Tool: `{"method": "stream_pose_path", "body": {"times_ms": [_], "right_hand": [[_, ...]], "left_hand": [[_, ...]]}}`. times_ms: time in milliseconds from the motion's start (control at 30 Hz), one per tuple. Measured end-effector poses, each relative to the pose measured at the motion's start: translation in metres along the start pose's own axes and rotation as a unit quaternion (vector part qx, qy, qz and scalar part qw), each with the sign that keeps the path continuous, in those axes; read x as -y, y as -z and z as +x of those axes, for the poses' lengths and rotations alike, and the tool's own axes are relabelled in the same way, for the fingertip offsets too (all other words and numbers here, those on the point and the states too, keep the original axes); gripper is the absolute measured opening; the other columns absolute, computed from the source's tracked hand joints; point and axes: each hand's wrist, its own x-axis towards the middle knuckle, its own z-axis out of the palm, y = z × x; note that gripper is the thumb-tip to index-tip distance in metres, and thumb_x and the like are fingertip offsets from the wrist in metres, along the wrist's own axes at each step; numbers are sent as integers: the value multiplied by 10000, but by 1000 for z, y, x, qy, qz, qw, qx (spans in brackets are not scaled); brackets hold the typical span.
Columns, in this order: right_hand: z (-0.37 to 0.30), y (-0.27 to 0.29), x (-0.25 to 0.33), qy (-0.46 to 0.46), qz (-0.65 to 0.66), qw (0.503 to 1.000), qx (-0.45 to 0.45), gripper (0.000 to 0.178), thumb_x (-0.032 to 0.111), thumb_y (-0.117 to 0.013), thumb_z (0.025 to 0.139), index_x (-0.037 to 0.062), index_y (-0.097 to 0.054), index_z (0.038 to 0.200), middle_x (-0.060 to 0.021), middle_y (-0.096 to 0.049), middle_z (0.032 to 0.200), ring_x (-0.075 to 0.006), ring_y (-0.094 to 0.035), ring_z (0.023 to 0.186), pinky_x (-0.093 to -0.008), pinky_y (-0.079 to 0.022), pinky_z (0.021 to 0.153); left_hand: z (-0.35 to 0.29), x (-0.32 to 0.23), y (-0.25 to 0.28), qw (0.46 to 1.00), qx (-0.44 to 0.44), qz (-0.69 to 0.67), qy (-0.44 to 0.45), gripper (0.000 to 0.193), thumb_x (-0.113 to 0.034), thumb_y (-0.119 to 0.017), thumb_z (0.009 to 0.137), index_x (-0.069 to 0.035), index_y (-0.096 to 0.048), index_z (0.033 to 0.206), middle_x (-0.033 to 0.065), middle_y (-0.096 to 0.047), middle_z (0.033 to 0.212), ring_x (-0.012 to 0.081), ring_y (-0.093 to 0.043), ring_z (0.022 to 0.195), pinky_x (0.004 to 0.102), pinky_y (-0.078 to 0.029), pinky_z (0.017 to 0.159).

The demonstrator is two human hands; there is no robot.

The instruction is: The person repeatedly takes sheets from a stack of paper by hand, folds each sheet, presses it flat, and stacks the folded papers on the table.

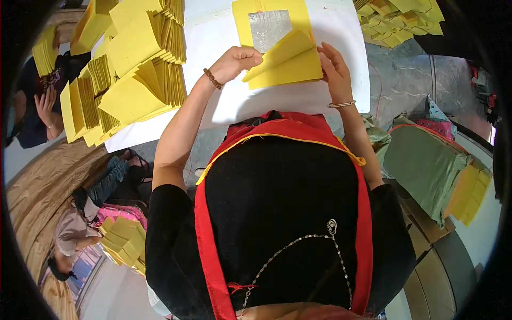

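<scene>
left hand (238, 61) pinches creased yellow paper (288, 72); right hand (337, 74) — can't tell its grip. crinkled silvery square (270, 29) above, folded stacks (136, 48) left.

The head-worn fisheye camera looks steeply down from close above a short-sleeved black cloth shirt (282, 181). Its view reaches forward to a flat white tabletop (210, 32) on the far side.

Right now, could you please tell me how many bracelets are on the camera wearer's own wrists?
2: a brown beaded bracelet behind the left hand and a thin metal bangle behind the right hand. None seems hidden by sleeves.
</scene>
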Motion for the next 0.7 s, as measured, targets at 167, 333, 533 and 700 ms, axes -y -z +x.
{"method": "stream_pose_path", "body": {"times_ms": [167,333,533,700], "right_hand": [[0,-1,-1,-2,1,1000,-8,383,200,-503,922,39,-453,1266,-88,-510,1214,-145,-555,993,-255,-492,769],[0,-2,3,-46,20,999,-2,377,213,-495,925,46,-460,1262,-89,-507,1217,-138,-553,997,-253,-495,755],[2,-3,-5,9,-27,999,-16,395,224,-490,926,39,-451,1273,-104,-502,1235,-172,-479,1128,-277,-409,920],[6,-4,-11,17,-25,1000,-8,410,215,-490,924,22,-438,1281,-117,-488,1256,-190,-440,1178,-280,-351,978]], "left_hand": [[-3,-9,1,999,10,34,-8,226,-238,-555,891,-48,-647,972,-50,-593,771,10,-471,661,174,-368,548],[-5,-11,3,998,25,53,2,276,-277,-559,884,-66,-646,1041,-53,-598,759,-4,-449,605,168,-294,432],[-5,-4,2,997,38,54,-27,284,-246,-538,897,-61,-629,1091,-49,-592,789,11,-474,675,170,-342,500],[-9,-16,-2,997,24,65,22,228,-128,-545,886,10,-609,1055,2,-605,866,91,-520,811,230,-439,793]]}}
